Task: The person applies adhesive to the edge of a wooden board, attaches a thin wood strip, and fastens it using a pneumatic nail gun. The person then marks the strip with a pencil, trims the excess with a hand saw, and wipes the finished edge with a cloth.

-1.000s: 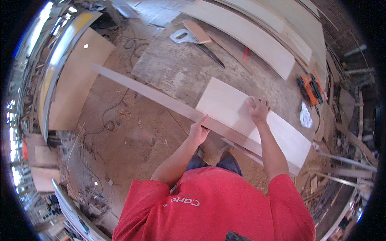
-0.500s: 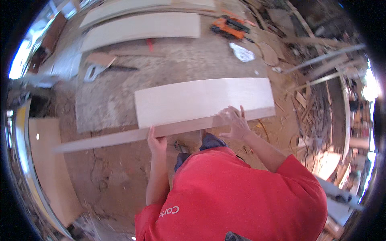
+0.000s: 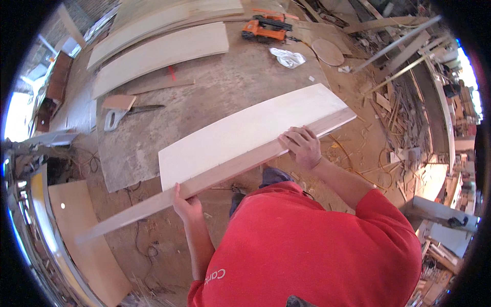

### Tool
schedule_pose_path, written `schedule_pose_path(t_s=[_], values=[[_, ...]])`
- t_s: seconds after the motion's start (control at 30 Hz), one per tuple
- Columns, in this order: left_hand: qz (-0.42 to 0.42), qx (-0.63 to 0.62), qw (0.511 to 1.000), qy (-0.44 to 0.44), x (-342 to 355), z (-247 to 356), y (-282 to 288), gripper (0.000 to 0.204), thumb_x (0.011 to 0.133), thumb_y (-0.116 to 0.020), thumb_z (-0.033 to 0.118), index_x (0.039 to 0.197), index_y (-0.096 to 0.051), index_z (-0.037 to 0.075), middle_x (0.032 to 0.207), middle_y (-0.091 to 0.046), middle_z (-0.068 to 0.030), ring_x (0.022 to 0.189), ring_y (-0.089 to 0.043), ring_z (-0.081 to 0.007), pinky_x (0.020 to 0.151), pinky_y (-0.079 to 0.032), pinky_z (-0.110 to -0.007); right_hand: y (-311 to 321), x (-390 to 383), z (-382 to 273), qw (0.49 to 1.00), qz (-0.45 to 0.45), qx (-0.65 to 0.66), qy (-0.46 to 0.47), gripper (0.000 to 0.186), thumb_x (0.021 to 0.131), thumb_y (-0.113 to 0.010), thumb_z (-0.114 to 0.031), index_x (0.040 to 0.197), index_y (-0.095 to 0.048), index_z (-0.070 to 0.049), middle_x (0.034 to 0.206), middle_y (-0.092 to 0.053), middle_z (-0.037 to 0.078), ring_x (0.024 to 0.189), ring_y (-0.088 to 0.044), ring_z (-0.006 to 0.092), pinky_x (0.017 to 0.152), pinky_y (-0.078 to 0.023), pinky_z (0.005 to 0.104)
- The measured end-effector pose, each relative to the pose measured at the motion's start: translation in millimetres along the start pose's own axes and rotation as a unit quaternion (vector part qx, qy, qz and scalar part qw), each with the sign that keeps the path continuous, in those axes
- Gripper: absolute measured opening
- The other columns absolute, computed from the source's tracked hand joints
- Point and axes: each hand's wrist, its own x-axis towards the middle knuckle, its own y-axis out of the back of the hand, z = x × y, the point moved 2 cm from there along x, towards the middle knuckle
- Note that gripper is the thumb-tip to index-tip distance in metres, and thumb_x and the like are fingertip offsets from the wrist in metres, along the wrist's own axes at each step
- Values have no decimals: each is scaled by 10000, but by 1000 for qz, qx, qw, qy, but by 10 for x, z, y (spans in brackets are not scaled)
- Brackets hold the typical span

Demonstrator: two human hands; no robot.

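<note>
A long, narrow wooden strip lies along the near edge of a pale, wide board, slanting up to the right. Its left end juts well past the board. My left hand grips the strip from below near the board's left corner, thumb up against its face. Further right, my right hand has its fingers curled over the strip, its thumb hidden. The wide board rests on a large worn panel.
Several pale boards lie at the far left of the panel. A handsaw, an orange power tool and a white cloth are nearby. Cords and shavings litter the floor; scrap wood is piled at right. A tan sheet leans left.
My right hand's spread fingers have closed over the strip. In the picture, the strip and board tilt more, right end higher and left end lower; the whole view has turned too.
</note>
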Motion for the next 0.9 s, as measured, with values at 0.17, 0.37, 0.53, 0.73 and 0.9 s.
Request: schedule_pose_path(t_s=[0.17, 0.37, 0.53, 0.73, 0.9], values=[[-20, 2, 999, -37, 75, 266, -225, 494, 904, -744, 133, 1343, -554, 11, 1275, -600, -101, 1160, -599, -255, 965, -505, -421, 150, 424, 2, 997, 33, -39, 57, 463, 662, -759, -75, 1119, -743, -153, 1135, -702, 27, 1157, -667, 266, 978, -555, 499], [-112, 129, 983, -64, 81, 555, -567, 597, 984, -621, 500, 1354, -548, 37, 1252, -609, -112, 1040, -647, -269, 852, -545, -465, 275, 783, 71, 999, -11, 16, 38, 424, 655, -786, -67, 1065, -727, -160, 1065, -708, 7, 998, -703, 259, 830, -593, 405], [-62, 153, 964, -208, 622, 635, -281, 869, 956, -486, 770, 1448, -507, 54, 1338, -616, -136, 1233, -595, -303, 1030, -476, -558, 390, 1115, 163, 997, -56, 48, 24, 340, 694, -785, -72, 1024, -737, -136, 1040, -714, 15, 947, -712, 270, 752, -594, 423], [-263, -48, 925, -269, 1266, 1053, -498, 851, 992, -453, 741, 1521, -457, 75, 1505, -547, -181, 1433, -484, -347, 1172, -400, -537, 425, 1394, 333, 992, -101, 78, 2, 300, 727, -790, -109, 1024, -750, -134, 992, -713, 38, 905, -714, 293, 738, -581, 447], [-336, -4, 900, -276, 1478, 995, -717, 619, 1067, -503, 536, 1461, -476, 60, 1484, -557, -165, 1410, -504, -314, 1169, -412, -497, 529, 1773, 386, 981, -170, 94, -31, 267, 746, -867, -206, 971, -759, -114, 953, -729, 85, 865, -719, 327, 736, -565, 444]])
